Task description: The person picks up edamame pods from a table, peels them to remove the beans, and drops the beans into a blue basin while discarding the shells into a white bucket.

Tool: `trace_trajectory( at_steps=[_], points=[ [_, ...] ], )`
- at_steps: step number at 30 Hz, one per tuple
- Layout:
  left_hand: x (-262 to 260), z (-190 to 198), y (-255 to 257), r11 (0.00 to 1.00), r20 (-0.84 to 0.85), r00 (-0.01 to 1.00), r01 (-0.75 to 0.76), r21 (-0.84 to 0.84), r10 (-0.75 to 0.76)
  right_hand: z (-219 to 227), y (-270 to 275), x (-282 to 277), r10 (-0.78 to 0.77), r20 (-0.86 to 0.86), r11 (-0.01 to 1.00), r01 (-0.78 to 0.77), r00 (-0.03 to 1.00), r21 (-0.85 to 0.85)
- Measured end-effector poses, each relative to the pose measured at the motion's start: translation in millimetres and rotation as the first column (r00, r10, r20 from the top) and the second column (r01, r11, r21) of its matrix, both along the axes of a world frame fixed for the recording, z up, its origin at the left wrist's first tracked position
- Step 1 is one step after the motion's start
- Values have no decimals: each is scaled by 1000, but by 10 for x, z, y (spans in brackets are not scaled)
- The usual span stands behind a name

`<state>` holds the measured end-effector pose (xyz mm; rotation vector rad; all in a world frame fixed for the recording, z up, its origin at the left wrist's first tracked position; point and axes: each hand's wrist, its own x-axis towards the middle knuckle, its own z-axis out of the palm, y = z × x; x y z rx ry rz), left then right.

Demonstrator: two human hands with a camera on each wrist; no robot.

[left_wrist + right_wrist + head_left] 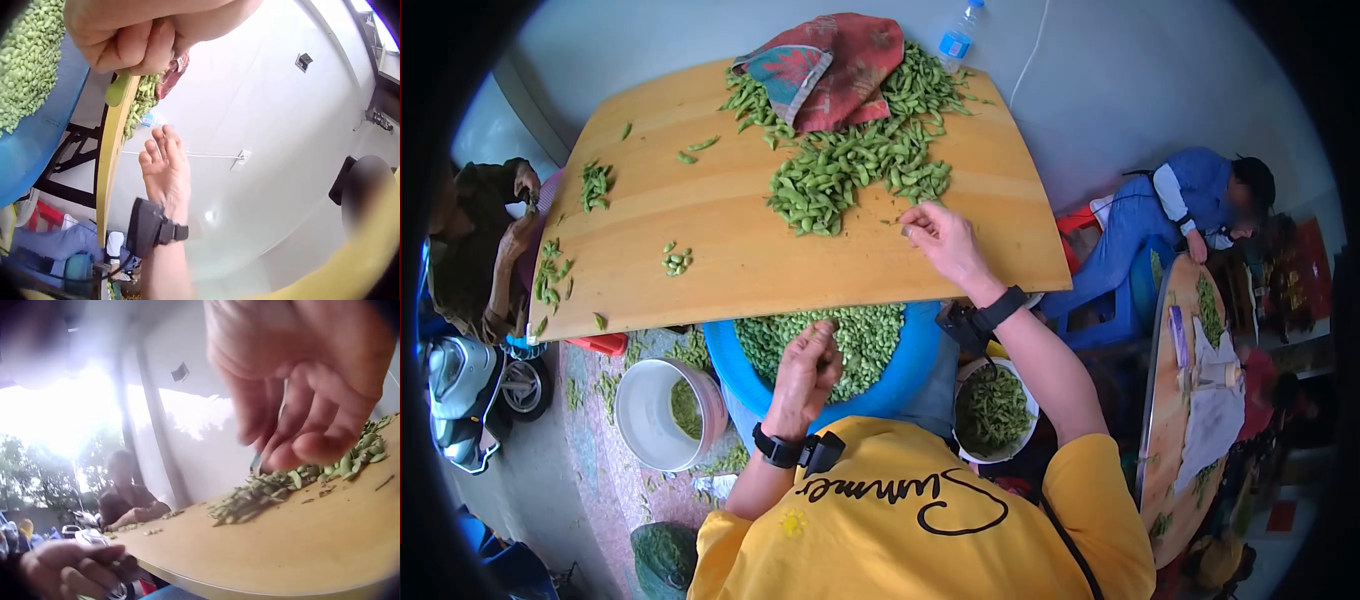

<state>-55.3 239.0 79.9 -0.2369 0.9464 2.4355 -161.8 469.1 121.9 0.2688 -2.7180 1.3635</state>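
Note:
The left hand (808, 368) is curled above a blue basin (722, 352) of shelled green beans (870, 345). In the left wrist view, a green pod (115, 92) sticks out below the curled fingers of the left hand (134, 44). Over the table, just right of the heap of green pods (815, 185), is the right hand (948, 248). The right wrist view shows a small greenish piece (255, 464) at the fingertips of the right hand (306, 381), pinched above the table (269, 550); most of the piece is hidden.
A red patterned cloth (850, 70) lies on the pods, with a water bottle (956, 42) behind. A white bucket (640, 420) and a pail of pods (995, 410) flank the basin. People sit at left (480, 210) and right (1200, 200).

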Motion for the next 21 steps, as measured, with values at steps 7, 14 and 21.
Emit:
trace_trajectory(
  at_steps=[7, 14, 21],
  points=[
    [7, -125, -170, 975, 143, 979, -167, 148, 146, 141, -248, 724, 572, 613, 759, -636, 545, -142],
    [70, -221, -389, 900, 205, 952, -284, 330, 225, -1089, -566, 415, 237, 740, 543, -718, 629, 436],
    [218, -202, -1284, 746, -215, 754, -652, -131, 621, -2204, -651, 442, 262, 778, 223, -820, 571, 527]
  ],
)
